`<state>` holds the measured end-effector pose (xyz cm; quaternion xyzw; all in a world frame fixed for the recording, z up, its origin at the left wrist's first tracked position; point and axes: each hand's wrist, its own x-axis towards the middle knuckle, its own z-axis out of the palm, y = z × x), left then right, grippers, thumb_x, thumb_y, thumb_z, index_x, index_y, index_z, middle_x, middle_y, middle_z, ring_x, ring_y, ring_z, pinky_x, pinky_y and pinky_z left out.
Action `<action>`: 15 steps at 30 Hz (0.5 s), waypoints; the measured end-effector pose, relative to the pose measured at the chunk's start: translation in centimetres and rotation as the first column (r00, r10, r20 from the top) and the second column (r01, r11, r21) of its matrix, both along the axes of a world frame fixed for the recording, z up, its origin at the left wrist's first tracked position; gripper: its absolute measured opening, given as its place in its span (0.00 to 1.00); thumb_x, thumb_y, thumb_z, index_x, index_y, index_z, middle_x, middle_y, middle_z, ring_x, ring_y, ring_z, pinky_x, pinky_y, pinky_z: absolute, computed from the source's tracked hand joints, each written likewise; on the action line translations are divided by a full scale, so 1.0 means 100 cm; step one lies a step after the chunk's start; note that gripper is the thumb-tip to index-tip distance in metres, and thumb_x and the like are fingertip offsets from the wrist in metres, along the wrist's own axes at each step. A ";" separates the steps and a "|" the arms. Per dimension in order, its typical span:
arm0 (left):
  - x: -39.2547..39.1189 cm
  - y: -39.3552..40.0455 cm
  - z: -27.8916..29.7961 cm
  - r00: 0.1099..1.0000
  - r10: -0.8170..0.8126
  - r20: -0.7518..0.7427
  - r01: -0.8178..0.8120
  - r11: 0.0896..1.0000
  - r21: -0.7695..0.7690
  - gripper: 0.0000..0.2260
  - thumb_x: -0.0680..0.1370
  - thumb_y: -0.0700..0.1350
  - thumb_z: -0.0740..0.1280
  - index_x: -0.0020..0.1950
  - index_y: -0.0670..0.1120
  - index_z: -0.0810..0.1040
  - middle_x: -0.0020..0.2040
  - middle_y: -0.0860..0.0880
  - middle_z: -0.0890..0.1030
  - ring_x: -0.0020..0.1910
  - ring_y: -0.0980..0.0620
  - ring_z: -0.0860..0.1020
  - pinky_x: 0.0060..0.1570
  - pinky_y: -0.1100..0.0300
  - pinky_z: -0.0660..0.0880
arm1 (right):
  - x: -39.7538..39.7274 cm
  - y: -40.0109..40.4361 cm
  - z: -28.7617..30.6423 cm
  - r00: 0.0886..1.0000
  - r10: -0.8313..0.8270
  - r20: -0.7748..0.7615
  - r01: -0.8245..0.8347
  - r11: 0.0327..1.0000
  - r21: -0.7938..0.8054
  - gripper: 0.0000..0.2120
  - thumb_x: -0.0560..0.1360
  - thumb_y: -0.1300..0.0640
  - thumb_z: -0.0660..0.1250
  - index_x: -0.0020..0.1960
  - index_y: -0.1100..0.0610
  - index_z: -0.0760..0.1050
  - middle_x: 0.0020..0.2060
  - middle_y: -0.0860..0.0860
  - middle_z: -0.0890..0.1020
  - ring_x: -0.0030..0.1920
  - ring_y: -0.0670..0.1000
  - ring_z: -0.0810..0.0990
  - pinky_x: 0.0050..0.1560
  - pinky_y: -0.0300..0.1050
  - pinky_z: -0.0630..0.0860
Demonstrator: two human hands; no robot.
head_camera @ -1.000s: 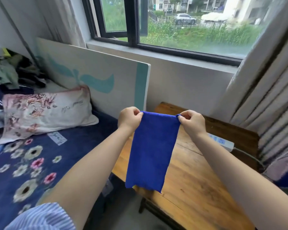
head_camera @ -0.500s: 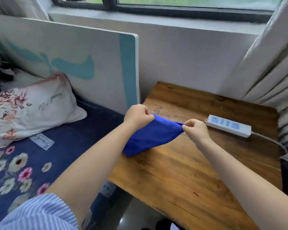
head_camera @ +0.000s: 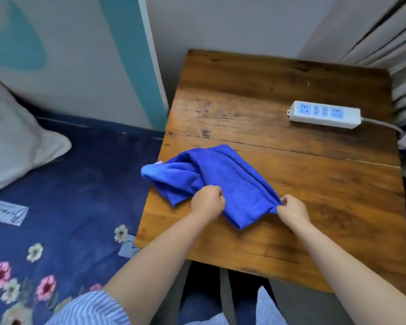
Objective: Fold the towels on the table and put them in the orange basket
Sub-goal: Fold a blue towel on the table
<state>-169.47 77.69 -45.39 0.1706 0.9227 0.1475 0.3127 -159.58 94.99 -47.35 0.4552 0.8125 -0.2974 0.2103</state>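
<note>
Seen from my head camera, looking down: my left hand (head_camera: pixel 208 201) and my right hand (head_camera: pixel 293 208) both grip the near edge of a blue towel (head_camera: pixel 223 177) that lies rumpled on the wooden surface (head_camera: pixel 291 184). The fingers of my left hand are curled into a closed fist, bunching the cloth at the towel's near left part; the fingers of my right hand are pinched tight on the towel's near right corner, thumb against forefinger. The towel is partly doubled over itself, with thick folds running from the far left down toward my right hand, and its far left end reaches the surface's left edge, where a bright rolled lip of cloth juts slightly over the side. A small pale pink sliver shows just behind that end; I cannot tell what it is. A white power strip (head_camera: pixel 324 114) with blue sockets lies near the surface's far right corner, well apart from the towel, its grey cord (head_camera: pixel 382 124) trailing off to the right. To the left of the surface sits a bed under a dark blue floral sheet (head_camera: pixel 63 195), with a pale pillow (head_camera: pixel 12 139) at its far end and a white and teal board (head_camera: pixel 80 62) leaning against the wall behind it. Striped curtains (head_camera: pixel 384 29) hang at the upper right. My blue-and-white striped sleeve (head_camera: pixel 92 309) shows at the bottom.
</note>
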 end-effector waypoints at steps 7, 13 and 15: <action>-0.053 -0.033 -0.035 0.950 -0.092 -0.298 0.053 0.989 -0.138 0.14 0.76 0.47 0.62 0.60 0.43 0.71 0.60 0.45 0.73 0.61 0.44 0.69 0.54 0.52 0.66 | -0.013 -0.020 -0.009 0.997 0.048 -0.052 -0.034 0.970 0.242 0.09 0.75 0.58 0.61 0.49 0.64 0.75 0.49 0.62 0.78 0.53 0.62 0.75 0.49 0.51 0.70; -0.071 -0.047 -0.038 0.929 -0.243 -0.278 0.197 0.964 -0.180 0.10 0.78 0.45 0.57 0.51 0.42 0.76 0.52 0.43 0.79 0.54 0.44 0.75 0.49 0.53 0.64 | -0.032 -0.042 0.005 0.963 0.248 -0.109 -0.183 0.892 0.414 0.16 0.72 0.58 0.68 0.57 0.62 0.74 0.56 0.59 0.75 0.59 0.60 0.71 0.58 0.53 0.65; -0.067 -0.056 -0.030 0.951 -0.153 -0.270 0.135 0.987 -0.084 0.10 0.77 0.46 0.60 0.47 0.42 0.78 0.48 0.42 0.81 0.50 0.42 0.76 0.47 0.53 0.65 | -0.045 -0.061 0.013 0.871 0.437 -0.225 -0.300 0.835 0.462 0.15 0.64 0.60 0.76 0.47 0.64 0.79 0.46 0.60 0.80 0.50 0.61 0.78 0.52 0.55 0.70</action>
